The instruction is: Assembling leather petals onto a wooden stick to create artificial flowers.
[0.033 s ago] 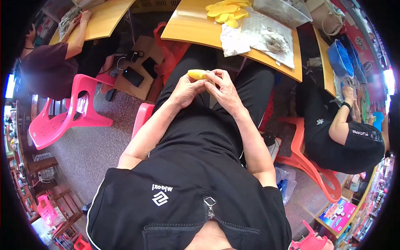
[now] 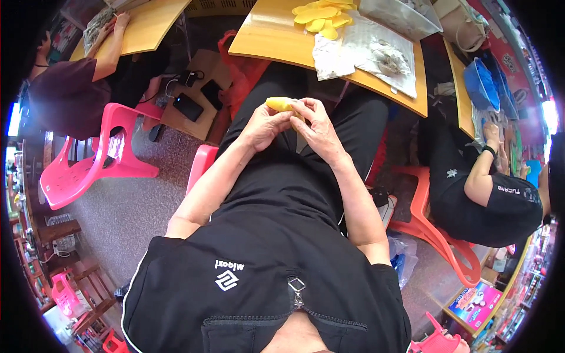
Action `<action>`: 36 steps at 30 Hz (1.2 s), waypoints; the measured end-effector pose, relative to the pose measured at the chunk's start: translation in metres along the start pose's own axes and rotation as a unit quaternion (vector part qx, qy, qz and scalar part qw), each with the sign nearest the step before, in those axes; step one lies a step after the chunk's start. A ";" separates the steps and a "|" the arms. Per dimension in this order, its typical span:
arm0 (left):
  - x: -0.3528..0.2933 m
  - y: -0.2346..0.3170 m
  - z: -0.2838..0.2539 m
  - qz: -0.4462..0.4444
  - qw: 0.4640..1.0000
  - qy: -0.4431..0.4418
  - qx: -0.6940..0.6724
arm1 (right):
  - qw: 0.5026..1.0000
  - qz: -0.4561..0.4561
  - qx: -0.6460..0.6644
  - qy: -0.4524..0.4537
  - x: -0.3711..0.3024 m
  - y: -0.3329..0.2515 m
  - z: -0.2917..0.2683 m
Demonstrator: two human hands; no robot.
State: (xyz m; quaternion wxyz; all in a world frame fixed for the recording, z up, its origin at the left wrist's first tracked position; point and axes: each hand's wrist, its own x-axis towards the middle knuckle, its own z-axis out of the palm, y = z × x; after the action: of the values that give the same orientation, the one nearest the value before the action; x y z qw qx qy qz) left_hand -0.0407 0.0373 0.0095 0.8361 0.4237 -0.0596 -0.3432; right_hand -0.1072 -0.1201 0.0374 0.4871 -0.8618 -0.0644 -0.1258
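Observation:
Over my lap, just short of the table edge, both of my hands meet at a small yellow petal-shaped piece (image 2: 278,103). My left hand (image 2: 262,128) pinches it from the left, and its rounded end shows above the thumb. My right hand (image 2: 318,127) has its thumb and fingers pressed together at the right end of the piece, where the fingers hide it. Several flat yellow pieces of similar shape form a pile (image 2: 323,17) on the wooden table (image 2: 265,35). A white cloth (image 2: 332,59) and a whitish sheet (image 2: 366,36) bearing a greyish clump (image 2: 389,57) lie beside the pile.
A clear plastic tub (image 2: 406,17) stands at the table's far right. Left are a cardboard box (image 2: 194,112) with dark phones on it, a red bag (image 2: 232,82) and a pink chair (image 2: 112,153). People sit at tables on both sides; the right one has a blue basket (image 2: 481,85).

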 end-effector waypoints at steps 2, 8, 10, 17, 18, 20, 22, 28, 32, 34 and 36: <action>0.002 0.003 0.000 -0.008 0.999 -0.032 -0.037 | 1.000 -0.018 -0.005 0.000 -0.001 0.002 -0.001; 0.001 0.002 -0.003 -0.022 0.996 -0.025 -0.088 | 0.975 0.111 0.169 0.093 0.003 -0.012 0.006; 0.003 0.000 -0.004 -0.023 0.995 -0.021 -0.099 | 0.977 0.111 0.154 0.095 0.003 -0.006 0.008; 0.010 -0.007 -0.011 -0.055 0.995 -0.039 -0.073 | 0.998 0.002 -0.032 0.054 0.006 -0.001 0.013; 0.012 -0.008 -0.015 -0.070 0.994 -0.055 -0.061 | 0.998 0.021 -0.022 0.049 0.006 -0.001 0.015; 0.012 -0.004 -0.014 -0.090 0.992 -0.043 -0.083 | 0.999 0.048 -0.006 0.026 0.018 -0.010 0.010; 0.015 0.004 -0.007 -0.081 0.982 -0.030 -0.167 | 0.998 0.043 -0.036 0.015 0.045 -0.011 -0.005; 0.022 0.002 -0.030 -0.176 0.973 -0.021 -0.146 | 0.971 -0.086 -0.061 0.214 0.176 -0.067 -0.022; 0.036 0.006 -0.022 -0.207 0.957 -0.074 -0.191 | 0.922 -0.170 -0.347 0.037 0.219 0.047 -0.006; 0.033 0.003 -0.034 -0.215 0.943 -0.079 -0.240 | 0.951 -0.124 -0.276 0.058 0.225 0.041 0.001; 0.027 0.003 -0.044 -0.206 0.937 -0.072 -0.273 | 0.972 -0.075 -0.189 0.119 0.238 0.002 0.009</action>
State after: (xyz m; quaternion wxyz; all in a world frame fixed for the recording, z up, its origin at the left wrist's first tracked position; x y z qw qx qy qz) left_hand -0.0015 0.0514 -0.0215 0.8243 0.1558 0.0649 -0.5404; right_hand 0.1232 -0.1161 0.0973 0.3092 -0.9097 -0.0457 -0.2736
